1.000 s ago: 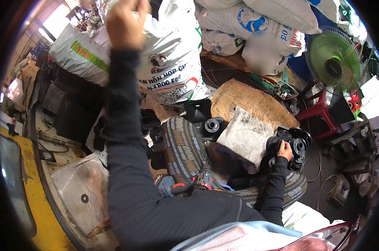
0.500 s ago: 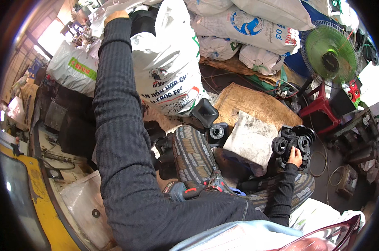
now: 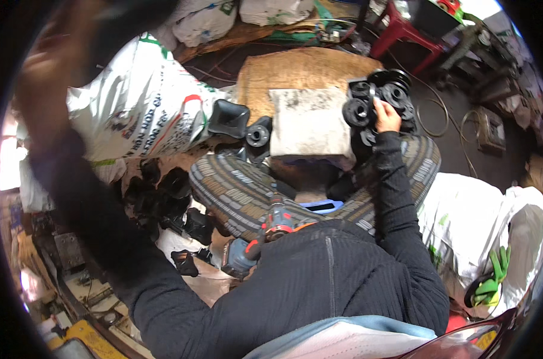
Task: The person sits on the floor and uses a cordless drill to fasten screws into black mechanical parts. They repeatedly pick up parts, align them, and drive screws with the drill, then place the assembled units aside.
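My left hand [image 3: 59, 72] is raised at the upper left, smeared by motion. A large dark piece [image 3: 125, 36], blurred too, is against its fingers and appears held. Below it stands a white printed sack [image 3: 143, 105]. On the right, my right hand [image 3: 387, 118] has its fingers closed at a cluster of black round parts with hubs [image 3: 394, 96]. Left of that lies a pale, dirt-smudged block [image 3: 310, 122], cloth-like on top. Beyond its left side are a black flared cup-like part [image 3: 228, 118] and a black part with a metal ring [image 3: 258, 136].
A cordless drill [image 3: 265, 236] rests at my lap, between my bent legs. Several black moulded parts [image 3: 164, 194] lie to the left. A brown board [image 3: 307, 69] spreads ahead. Right are white bags [image 3: 463, 209], a green glove [image 3: 495, 281], a cable loop [image 3: 433, 118] and a red stool [image 3: 397, 36].
The view has swung right and downward. My left arm has come back from the sack's mouth, bringing a dark piece along. My right hand stays at the black round parts.
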### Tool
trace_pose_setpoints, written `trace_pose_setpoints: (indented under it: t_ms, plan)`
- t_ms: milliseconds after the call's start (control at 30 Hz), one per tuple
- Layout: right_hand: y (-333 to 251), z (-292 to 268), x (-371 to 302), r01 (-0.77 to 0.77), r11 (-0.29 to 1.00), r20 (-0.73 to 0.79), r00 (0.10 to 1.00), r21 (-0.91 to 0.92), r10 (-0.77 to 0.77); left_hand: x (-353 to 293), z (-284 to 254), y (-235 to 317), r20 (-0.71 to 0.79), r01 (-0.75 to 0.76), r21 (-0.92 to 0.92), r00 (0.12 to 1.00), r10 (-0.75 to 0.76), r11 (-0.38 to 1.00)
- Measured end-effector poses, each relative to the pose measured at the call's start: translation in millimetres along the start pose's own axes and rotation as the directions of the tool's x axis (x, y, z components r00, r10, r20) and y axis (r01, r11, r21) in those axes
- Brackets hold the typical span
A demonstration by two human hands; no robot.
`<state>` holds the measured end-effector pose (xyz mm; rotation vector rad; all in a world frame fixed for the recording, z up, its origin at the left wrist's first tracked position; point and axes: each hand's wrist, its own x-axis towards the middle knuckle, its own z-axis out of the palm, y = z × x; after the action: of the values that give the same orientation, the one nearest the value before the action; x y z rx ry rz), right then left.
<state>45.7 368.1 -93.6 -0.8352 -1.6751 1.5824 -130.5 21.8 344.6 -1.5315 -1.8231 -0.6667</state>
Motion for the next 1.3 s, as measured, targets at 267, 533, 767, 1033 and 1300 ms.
trace_pose_setpoints:
  t_ms: [267, 533, 767, 1033, 1300]
  plan:
    - [-36, 0, -26, 0.128, 0.992, 0.098, 0.987, 0.001, -0.128, -219, 324, 69, 0.458, -0.201, 0.037, 0.874, 0.162, 0.979]
    - [-14, 38, -38, 0.779, 0.502, 0.586, 0.620, -0.376, -0.522, -307, 361, 121, 0.730, 0.049, -0.130, 0.680, 0.062, 0.990]
    - [-4, 72, -47, 0.789, 0.487, 0.743, 0.570, -0.375, -0.351, -290, 254, 113, 0.659, 0.385, 0.094, 0.668, -0.347, 0.918]
    - [3, 82, -44, 0.756, 0.514, 0.786, 0.576, -0.406, -0.225, -292, 205, 134, 0.648, 0.619, 0.124, 0.541, -0.536, 0.775]
    - [-78, 67, -98, 0.770, 0.632, 0.712, 0.398, 0.083, -0.578, -247, 223, 116, 0.817, 0.921, -0.316, 0.142, -0.558, -0.227]
